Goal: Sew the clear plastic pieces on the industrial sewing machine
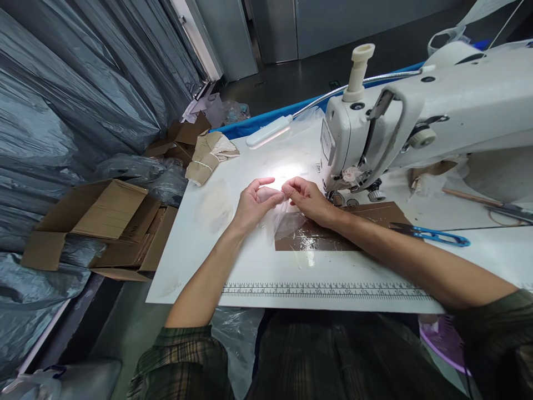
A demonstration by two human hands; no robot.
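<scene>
Left hand: the left hand is curling half open, fingertips pinching the clear plastic film.
Right hand: the right hand is pinching the same film, fingers closed on it.
Film: one piece, hanging over the brown card mid-table, just before the sewing machine.
Writing: a printed ruler is running along the table's near edge; numerals too small to read.
Count: one blue snips is lying toward the right edge; one fabric bundle is sitting at the far left corner.

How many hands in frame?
2. The left hand and right hand meet over the white table, pinching a clear plastic piece beside the sewing machine.
</scene>
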